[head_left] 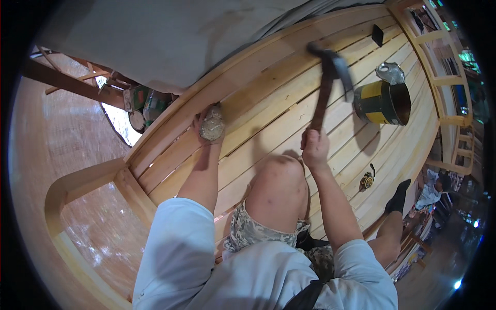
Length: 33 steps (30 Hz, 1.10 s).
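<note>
I'm seeing the right hand point(314, 147) wrapping its fingers tight round a hammer point(330, 77), raised above the plank deck point(268, 98). The left hand point(211, 124) is pressing a fibrous wad point(212, 125) into the deck seam, fingers curled over it. Caulking step, I'm judging; next calls for an accurate strike. A tin can point(382, 102) is sitting further along the deck.

Open tin point(383, 102), yellow-and-dark label, right; possibly cans point(138, 106) left

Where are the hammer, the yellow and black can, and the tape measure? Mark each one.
hammer point(321, 101), head view, on the middle of its wooden handle.
yellow and black can point(373, 98), head view, on its yellow side wall.
tape measure point(367, 181), head view, on its round body.
</note>
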Tool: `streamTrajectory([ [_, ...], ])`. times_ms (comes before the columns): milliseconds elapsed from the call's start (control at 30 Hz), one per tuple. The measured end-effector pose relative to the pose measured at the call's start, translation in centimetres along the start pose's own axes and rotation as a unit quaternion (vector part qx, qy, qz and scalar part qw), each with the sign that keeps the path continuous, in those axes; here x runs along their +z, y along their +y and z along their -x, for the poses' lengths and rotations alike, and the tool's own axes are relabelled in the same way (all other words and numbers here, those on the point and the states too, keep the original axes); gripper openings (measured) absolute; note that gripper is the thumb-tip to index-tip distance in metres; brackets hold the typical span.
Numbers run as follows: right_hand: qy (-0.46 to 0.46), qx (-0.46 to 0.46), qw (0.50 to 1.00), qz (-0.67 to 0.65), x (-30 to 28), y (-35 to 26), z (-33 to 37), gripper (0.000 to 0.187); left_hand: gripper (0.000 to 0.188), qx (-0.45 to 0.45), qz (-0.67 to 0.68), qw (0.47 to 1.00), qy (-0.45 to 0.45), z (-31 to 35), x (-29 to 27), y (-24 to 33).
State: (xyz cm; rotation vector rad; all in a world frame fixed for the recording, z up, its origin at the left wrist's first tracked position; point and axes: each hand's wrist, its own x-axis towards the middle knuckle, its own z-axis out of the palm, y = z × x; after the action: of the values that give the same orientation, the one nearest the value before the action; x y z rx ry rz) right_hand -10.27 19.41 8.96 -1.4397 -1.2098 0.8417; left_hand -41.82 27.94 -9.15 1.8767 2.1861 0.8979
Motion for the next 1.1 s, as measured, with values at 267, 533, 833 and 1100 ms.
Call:
streamTrajectory([
  [267,-0.129,0.143,0.958,0.213,-0.1,-0.1,-0.2,0.049,0.061,-0.121,0.356,0.926,-0.036,0.7,1.1,0.8],
  [533,-0.051,0.185,0.960,0.203,-4.8,0.4,-2.2,0.046,0.031,0.001,0.031,0.999,0.033,-0.4,0.8,4.0],
  [833,-0.187,0.320,0.920,0.127,-14.0,-0.6,13.2,0.032,0.038,0.022,0.061,0.996,0.054,-1.6,-3.9,5.1],
  [1100,-0.244,0.407,0.880,0.023,-19.8,2.8,23.5,0.026,0.036,-0.096,0.394,0.908,-0.103,-3.7,-6.7,10.2],
])
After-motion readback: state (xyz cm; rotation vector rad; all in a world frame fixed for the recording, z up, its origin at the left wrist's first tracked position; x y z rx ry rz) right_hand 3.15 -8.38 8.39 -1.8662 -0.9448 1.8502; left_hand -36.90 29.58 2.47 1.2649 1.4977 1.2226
